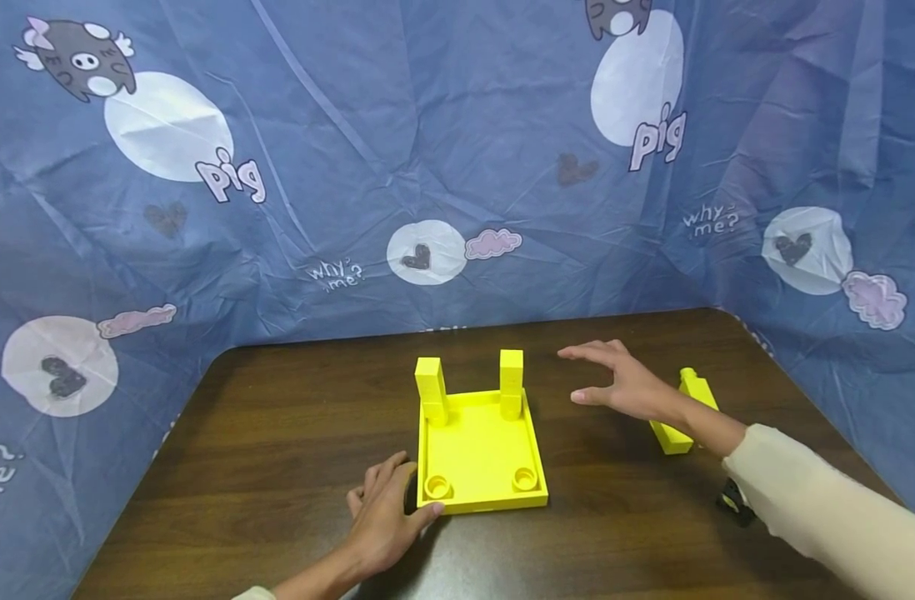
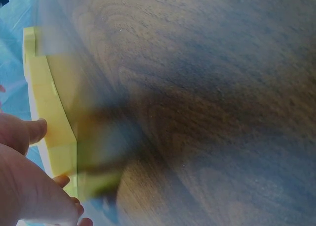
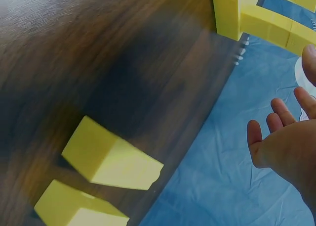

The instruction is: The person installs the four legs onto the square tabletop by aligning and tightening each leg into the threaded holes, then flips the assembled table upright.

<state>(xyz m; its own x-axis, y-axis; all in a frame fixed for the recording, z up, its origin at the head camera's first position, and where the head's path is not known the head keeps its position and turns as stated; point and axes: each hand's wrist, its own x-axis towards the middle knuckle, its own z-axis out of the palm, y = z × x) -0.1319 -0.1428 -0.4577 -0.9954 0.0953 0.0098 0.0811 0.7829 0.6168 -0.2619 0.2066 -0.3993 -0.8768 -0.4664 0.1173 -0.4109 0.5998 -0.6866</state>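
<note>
A square yellow base (image 1: 480, 454) with a low rim stands on the table, two upright square posts (image 1: 512, 383) at its far corners. At its near corners sit two round sockets (image 1: 524, 478). My left hand (image 1: 386, 517) holds the near left corner, thumb on the front edge. In the left wrist view the thumb (image 2: 37, 130) presses the base's yellow side (image 2: 52, 102). My right hand (image 1: 630, 383) hovers right of the base, fingers spread and holding nothing. Beneath its wrist lie yellow blocks (image 1: 675, 439); the right wrist view shows two blocks (image 3: 111, 154).
The dark wooden table (image 1: 292, 450) reaches back to a blue printed cloth (image 1: 427, 167) that hangs behind and at both sides. A small black device (image 1: 735, 502) shows by the right sleeve (image 1: 825, 500).
</note>
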